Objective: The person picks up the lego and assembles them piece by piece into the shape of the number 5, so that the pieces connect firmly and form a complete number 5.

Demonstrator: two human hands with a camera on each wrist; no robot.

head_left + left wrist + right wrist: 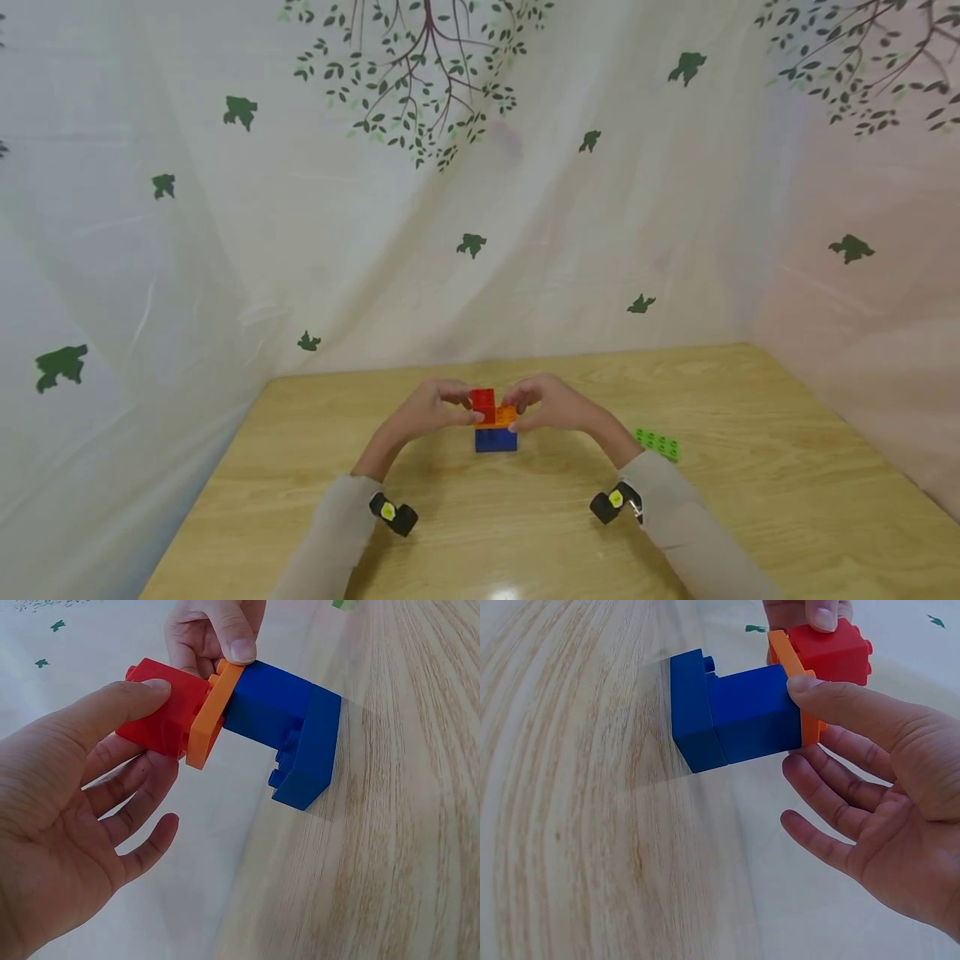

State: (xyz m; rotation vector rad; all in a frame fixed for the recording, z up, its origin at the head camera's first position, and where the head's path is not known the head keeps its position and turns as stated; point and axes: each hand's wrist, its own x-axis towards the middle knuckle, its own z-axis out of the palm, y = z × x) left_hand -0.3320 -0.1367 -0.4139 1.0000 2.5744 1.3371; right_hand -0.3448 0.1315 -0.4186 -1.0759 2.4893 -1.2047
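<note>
A small brick stack stands on the wooden table [750, 500]: a blue brick [496, 439] at the bottom, a thin orange plate [501, 415] on it and a red brick [482, 402] on top. My left hand [450, 408] pinches the red brick [169, 712] between thumb and fingers. My right hand [525, 408] holds the edge of the orange plate [780, 645], thumb on its rim, with the other fingers [817, 825] spread loosely. In the wrist views the blue part [270, 701] [754, 712] shows as two blue pieces joined.
A flat green plate [657, 443] lies on the table just right of my right forearm. A white curtain with leaf prints [472, 244] hangs behind and on both sides of the table. Black wrist cameras [393, 512] sit on both sleeves.
</note>
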